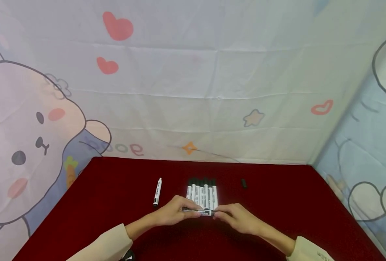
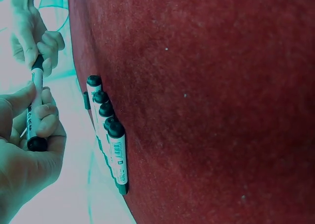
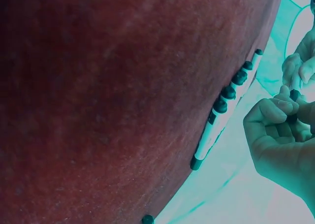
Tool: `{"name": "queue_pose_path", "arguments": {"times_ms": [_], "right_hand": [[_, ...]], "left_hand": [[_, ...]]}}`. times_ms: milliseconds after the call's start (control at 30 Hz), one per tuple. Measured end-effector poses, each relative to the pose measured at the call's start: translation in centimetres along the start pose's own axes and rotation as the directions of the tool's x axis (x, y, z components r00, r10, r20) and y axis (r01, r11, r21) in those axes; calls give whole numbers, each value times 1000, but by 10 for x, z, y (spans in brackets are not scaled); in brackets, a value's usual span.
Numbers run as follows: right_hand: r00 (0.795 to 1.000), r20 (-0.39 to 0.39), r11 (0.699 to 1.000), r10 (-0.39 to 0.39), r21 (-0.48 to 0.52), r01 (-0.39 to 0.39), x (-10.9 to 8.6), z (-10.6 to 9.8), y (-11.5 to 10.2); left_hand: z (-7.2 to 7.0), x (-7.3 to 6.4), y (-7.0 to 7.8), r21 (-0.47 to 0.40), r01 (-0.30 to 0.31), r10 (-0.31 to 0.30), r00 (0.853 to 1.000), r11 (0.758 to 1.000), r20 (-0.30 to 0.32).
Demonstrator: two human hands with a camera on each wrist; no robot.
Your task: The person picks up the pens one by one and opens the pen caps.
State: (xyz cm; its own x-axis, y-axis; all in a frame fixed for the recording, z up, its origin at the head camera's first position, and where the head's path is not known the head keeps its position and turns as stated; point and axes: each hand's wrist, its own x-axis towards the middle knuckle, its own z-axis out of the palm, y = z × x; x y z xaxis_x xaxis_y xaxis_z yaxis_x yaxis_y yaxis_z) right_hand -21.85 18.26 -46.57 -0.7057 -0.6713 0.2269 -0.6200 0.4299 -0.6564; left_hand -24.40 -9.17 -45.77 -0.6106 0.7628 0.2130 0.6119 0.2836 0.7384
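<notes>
A white marker (image 1: 206,212) with black ends is held level between both hands, in front of a row of similar markers. My left hand (image 1: 173,212) grips its barrel, thumb on the near side. At the right, my right hand (image 1: 238,217) pinches the marker's black end between thumb and fingers; the left wrist view shows this black end (image 2: 37,62) at the fingertips. Several white markers with black caps (image 1: 201,195) lie side by side just beyond the hands. In the right wrist view, the right hand (image 3: 278,140) partly hides the held marker.
Left of the row lies an uncapped marker (image 1: 157,193), its white tip pointing away. A loose black cap (image 1: 243,183) lies to the right. A dark object (image 1: 128,256) shows partly beside the left sleeve. The red cloth-covered table (image 1: 278,203) meets a printed curtain (image 1: 212,119) behind.
</notes>
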Motion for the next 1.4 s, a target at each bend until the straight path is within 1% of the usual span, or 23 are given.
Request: {"name": "queue_pose_path", "arguments": {"times_ms": [100, 267, 367, 433, 533, 600, 633, 667, 733, 767, 800, 833, 900, 967, 1000, 1100, 1167, 1233, 1300, 1400], "right_hand": [[999, -29, 1000, -17, -24, 16, -1, 1, 1], [995, -67, 996, -69, -62, 65, -2, 3, 2], [993, -89, 995, -74, -72, 68, -2, 3, 3], [992, -105, 995, -71, -76, 63, -3, 3, 2], [991, -117, 995, -65, -76, 57, -3, 2, 1], [993, -103, 996, -61, -66, 55, -3, 1, -1], [994, -90, 997, -57, -56, 52, -3, 1, -1], [997, -68, 999, -46, -32, 44, -4, 0, -1], [1000, 7, 997, 1, 72, -2, -7, -2, -1], [998, 57, 989, 34, 139, -42, -9, -3, -1], [991, 110, 973, 70, 212, -92, -10, -4, -1], [982, 158, 949, 106, 278, -147, -12, -5, -1], [953, 242, 885, 181, 384, -265, -13, -7, -1], [929, 290, 836, 229, 431, -340, -13, -8, -1], [921, 301, 820, 246, 442, -363, -12, -8, -2], [907, 322, 802, 272, 446, -399, -9, -8, -3], [907, 326, 806, 266, 441, -395, -7, -8, -3], [917, 322, 828, 237, 427, -364, -5, -7, -2], [933, 308, 865, 185, 400, -304, -5, -5, 0], [963, 256, 924, 86, 340, -173, -5, -2, 2]], "left_hand": [[-1, 1, 1, -7, -1, 2, 1000, 1000, 7], [-3, 2, 2, -28, 24, -24, 1000, 999, 18], [-4, 3, 2, -45, 39, -38, 999, 998, 28], [-6, 5, 3, -78, 63, -59, 997, 995, 44], [-8, 7, 6, -154, 140, -128, 989, 978, 80], [-8, 6, 7, -196, 197, -180, 978, 961, 100], [-8, 5, 7, -204, 211, -194, 976, 956, 103], [-7, 4, 7, -193, 211, -195, 976, 958, 96], [-4, 2, 7, -152, 181, -171, 982, 972, 77], [-2, 2, 7, -128, 159, -151, 986, 979, 67], [0, 1, 6, -100, 134, -129, 990, 986, 52], [2, 1, 6, -70, 101, -99, 994, 992, 39], [4, 1, 5, -30, 50, -50, 999, 998, 18], [6, 1, 5, -9, 12, -12, 1000, 1000, -3], [6, 2, 5, -3, -2, 1, 1000, 1000, -11], [6, 3, 6, 13, -24, 24, 1000, 1000, -15], [5, 2, 6, 7, -7, 7, 1000, 1000, -2], [5, 1, 7, 9, 15, -15, 1000, 1000, 11], [5, -1, 7, 3, 30, -31, 999, 1000, 35], [3, -2, 8, 15, 8, -9, 997, 1000, 74]]}}
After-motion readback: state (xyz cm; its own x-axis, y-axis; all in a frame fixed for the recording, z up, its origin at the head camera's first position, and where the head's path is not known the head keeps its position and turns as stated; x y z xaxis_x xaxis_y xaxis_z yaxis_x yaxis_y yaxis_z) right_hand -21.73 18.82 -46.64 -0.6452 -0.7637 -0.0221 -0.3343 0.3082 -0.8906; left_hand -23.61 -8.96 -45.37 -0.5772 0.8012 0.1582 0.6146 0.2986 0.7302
